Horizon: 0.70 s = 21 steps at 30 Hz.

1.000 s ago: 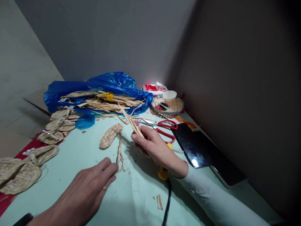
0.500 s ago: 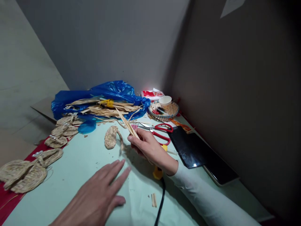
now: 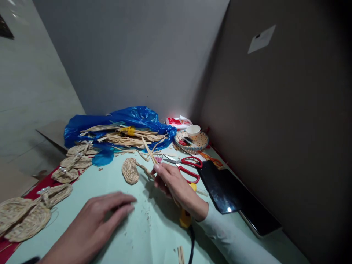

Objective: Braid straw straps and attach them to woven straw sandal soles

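My right hand [image 3: 176, 185] is closed around pale dried straw strips [image 3: 148, 149], which point up and to the left from its fingers. A braided tail runs from the small woven oval piece [image 3: 130, 171] to the fingertips of that hand. Over the table at the lower left, my left hand [image 3: 101, 216] has its thumb and fingers apart, slightly blurred, with nothing in it. Just beyond my right hand lie red-handled scissors [image 3: 189, 161]. A yellow tool [image 3: 185, 219] with a black cord sits partly under the right wrist.
Straw bundles [image 3: 126, 137] rest on a blue plastic bag [image 3: 137, 113] at the back. Woven slippers [image 3: 30, 218] line the left edge. A basket [image 3: 205, 139] with a white cup [image 3: 193, 129] stands back right, near black tablets [image 3: 225, 190]. Straw scraps [image 3: 180, 253] lie in front.
My left hand has moved left, and its spread fingers have drawn together above the thumb. The straw in my right hand points more steeply. The whole view has tilted up a little.
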Each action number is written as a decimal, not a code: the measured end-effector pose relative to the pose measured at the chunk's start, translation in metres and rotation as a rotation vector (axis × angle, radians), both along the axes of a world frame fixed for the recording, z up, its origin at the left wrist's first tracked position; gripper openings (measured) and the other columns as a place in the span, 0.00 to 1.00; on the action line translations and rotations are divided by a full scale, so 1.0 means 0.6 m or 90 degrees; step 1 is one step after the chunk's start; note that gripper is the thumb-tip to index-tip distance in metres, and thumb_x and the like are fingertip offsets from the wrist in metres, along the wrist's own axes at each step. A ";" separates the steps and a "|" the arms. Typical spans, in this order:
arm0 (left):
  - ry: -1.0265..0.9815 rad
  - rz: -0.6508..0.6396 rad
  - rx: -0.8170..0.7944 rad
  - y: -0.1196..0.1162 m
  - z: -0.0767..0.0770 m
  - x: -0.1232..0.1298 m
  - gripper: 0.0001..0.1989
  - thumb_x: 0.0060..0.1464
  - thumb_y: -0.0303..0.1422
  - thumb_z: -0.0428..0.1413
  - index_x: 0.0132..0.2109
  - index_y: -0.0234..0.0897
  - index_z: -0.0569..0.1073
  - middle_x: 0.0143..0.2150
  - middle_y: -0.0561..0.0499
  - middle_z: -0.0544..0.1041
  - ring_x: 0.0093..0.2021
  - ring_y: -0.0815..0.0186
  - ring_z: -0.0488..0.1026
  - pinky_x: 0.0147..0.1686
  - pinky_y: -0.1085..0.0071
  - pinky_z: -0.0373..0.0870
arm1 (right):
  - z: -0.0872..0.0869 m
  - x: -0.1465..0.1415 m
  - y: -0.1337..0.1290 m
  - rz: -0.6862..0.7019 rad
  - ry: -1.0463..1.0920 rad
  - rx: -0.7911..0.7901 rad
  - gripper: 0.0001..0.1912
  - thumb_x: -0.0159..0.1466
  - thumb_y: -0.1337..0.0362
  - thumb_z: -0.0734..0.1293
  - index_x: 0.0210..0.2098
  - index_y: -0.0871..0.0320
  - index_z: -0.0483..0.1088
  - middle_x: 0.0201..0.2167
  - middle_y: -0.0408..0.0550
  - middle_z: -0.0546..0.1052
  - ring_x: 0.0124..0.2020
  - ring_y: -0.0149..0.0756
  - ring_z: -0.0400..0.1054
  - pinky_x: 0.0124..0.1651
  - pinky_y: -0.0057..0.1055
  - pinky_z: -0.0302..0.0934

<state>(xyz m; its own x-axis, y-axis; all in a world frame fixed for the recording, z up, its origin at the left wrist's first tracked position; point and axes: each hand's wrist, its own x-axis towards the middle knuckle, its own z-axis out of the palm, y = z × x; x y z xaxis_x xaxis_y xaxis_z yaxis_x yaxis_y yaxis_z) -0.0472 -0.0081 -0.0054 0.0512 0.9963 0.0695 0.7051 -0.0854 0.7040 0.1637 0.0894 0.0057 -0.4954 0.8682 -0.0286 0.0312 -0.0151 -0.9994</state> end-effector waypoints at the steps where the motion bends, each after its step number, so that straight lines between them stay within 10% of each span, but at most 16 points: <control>1: 0.165 -0.019 0.075 0.023 0.007 -0.001 0.17 0.67 0.44 0.49 0.50 0.45 0.80 0.52 0.45 0.80 0.53 0.49 0.75 0.54 0.52 0.72 | -0.002 -0.001 -0.001 0.001 0.004 0.004 0.21 0.71 0.45 0.60 0.36 0.57 0.66 0.23 0.40 0.69 0.18 0.27 0.53 0.19 0.25 0.45; 5: 0.237 -0.065 0.106 0.079 0.008 -0.003 0.16 0.63 0.36 0.50 0.49 0.42 0.81 0.54 0.39 0.79 0.54 0.43 0.73 0.54 0.43 0.68 | -0.009 -0.004 -0.002 -0.002 0.024 0.034 0.26 0.71 0.42 0.56 0.33 0.57 0.68 0.22 0.41 0.69 0.19 0.28 0.54 0.21 0.27 0.47; 11: 0.166 -0.137 0.078 0.092 -0.006 -0.052 0.16 0.63 0.39 0.50 0.36 0.43 0.82 0.44 0.46 0.82 0.46 0.55 0.77 0.49 0.61 0.69 | -0.008 -0.014 -0.005 -0.024 0.031 -0.011 0.12 0.65 0.56 0.63 0.30 0.55 0.62 0.21 0.40 0.69 0.19 0.27 0.55 0.22 0.25 0.48; 16: 0.029 -0.006 0.098 0.103 0.011 -0.078 0.16 0.57 0.46 0.57 0.27 0.42 0.77 0.33 0.48 0.78 0.38 0.56 0.74 0.43 0.63 0.66 | -0.010 -0.026 -0.018 -0.013 0.015 -0.029 0.11 0.61 0.56 0.66 0.33 0.56 0.64 0.22 0.42 0.73 0.20 0.30 0.62 0.25 0.27 0.55; 21: -0.265 0.059 -0.025 0.093 0.035 -0.016 0.18 0.55 0.50 0.58 0.40 0.40 0.79 0.36 0.48 0.81 0.33 0.59 0.76 0.35 0.66 0.72 | -0.006 -0.031 -0.045 -0.015 -0.005 -0.012 0.13 0.64 0.53 0.67 0.32 0.55 0.66 0.25 0.44 0.76 0.25 0.34 0.69 0.29 0.29 0.60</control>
